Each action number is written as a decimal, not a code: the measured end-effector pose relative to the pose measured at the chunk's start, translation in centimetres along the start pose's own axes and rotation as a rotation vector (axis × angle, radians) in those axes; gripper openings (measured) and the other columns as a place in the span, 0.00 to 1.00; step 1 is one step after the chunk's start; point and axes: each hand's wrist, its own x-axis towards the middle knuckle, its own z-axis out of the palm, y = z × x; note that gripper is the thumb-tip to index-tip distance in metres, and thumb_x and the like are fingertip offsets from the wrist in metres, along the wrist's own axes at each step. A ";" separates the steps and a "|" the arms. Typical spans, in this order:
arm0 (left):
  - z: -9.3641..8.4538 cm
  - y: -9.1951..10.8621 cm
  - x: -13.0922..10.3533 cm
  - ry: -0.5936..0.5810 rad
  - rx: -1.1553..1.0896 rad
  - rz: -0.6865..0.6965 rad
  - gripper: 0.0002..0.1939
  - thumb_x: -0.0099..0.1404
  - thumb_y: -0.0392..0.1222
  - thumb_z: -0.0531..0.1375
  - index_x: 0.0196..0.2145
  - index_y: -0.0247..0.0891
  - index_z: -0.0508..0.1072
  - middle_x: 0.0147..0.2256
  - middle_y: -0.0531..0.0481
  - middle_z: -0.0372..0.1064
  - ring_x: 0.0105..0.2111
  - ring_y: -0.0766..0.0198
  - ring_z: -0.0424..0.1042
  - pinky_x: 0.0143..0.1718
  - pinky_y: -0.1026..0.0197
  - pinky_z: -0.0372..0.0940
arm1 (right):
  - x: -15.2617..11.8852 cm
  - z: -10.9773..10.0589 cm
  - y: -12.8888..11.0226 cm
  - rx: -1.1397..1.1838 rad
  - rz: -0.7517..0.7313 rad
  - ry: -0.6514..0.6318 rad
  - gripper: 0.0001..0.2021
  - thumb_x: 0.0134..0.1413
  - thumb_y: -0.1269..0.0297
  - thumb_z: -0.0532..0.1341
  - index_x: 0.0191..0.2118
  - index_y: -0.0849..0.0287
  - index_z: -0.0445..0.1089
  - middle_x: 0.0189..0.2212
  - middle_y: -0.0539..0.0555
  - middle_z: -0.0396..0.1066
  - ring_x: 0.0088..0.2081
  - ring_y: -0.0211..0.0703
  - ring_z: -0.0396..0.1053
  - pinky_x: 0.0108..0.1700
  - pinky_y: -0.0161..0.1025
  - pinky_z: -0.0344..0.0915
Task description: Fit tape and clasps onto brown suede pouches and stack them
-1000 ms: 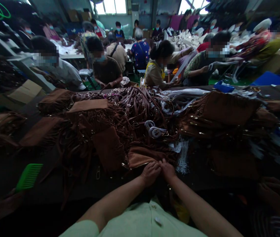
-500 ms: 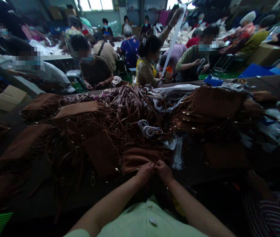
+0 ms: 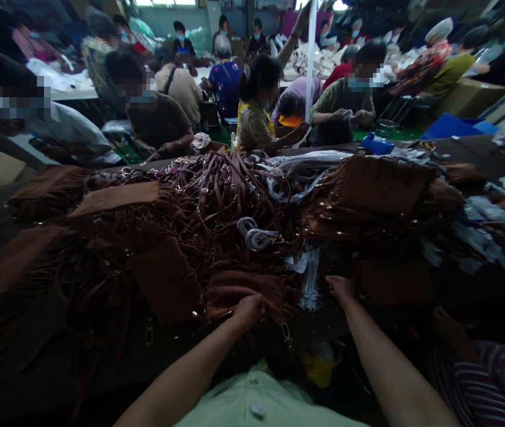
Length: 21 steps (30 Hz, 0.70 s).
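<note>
Crowded workshop, dark work table [image 3: 48, 350] heaped with brown fringed bags and straps.

The left hand [image 3: 247, 309] is closed on the near edge of a brown suede bag [image 3: 235, 293] lying just ahead of the person at 12 o'clock; the right hand [image 3: 340, 288], at 1 o'clock, has its fingers loosely spread and holds nothing, just beside a clear plastic bundle [image 3: 311, 284]. To my eye, the bag wants a firm pinch at the seam so the fringe and the metal clasp [image 3: 286, 333] dangling at its right corner don't snag on the strap pile [image 3: 226, 190] at 11 o'clock. The bag is soft, matte, rust-brown, slightly rumpled. Seated people work at tables beyond.
</note>
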 end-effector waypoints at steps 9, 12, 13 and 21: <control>0.7 -0.7 0.4 0.002 -0.059 -0.016 0.04 0.57 0.35 0.57 0.32 0.38 0.70 0.33 0.52 0.70 0.33 0.64 0.68 0.30 0.66 0.53 | 1.6 -0.5 -0.4 -0.592 -0.563 -0.183 0.11 0.53 0.74 0.54 0.33 0.61 0.74 0.34 0.58 0.69 0.39 0.41 0.65 0.39 0.34 0.58; 0.7 -0.9 0.5 0.000 -0.077 -0.010 0.04 0.56 0.36 0.59 0.32 0.38 0.70 0.33 0.52 0.70 0.33 0.64 0.67 0.31 0.66 0.53 | 2.6 -1.1 -0.7 -0.648 -0.675 -0.257 0.12 0.56 0.74 0.52 0.31 0.61 0.72 0.32 0.56 0.68 0.38 0.39 0.63 0.39 0.33 0.56; 0.7 -1.0 0.5 -0.001 -0.081 -0.009 0.05 0.55 0.36 0.59 0.32 0.38 0.71 0.32 0.53 0.70 0.32 0.64 0.67 0.31 0.66 0.53 | 2.9 -1.3 -0.7 -0.647 -0.710 -0.269 0.12 0.56 0.74 0.51 0.32 0.61 0.72 0.33 0.56 0.67 0.38 0.39 0.63 0.39 0.33 0.56; 0.9 -1.6 0.5 -0.006 -0.135 0.032 0.05 0.54 0.36 0.61 0.32 0.37 0.73 0.34 0.52 0.71 0.35 0.64 0.67 0.33 0.67 0.55 | 2.9 -3.8 -0.8 -0.491 -0.923 -0.103 0.09 0.60 0.67 0.51 0.36 0.60 0.68 0.36 0.56 0.67 0.41 0.41 0.63 0.48 0.37 0.58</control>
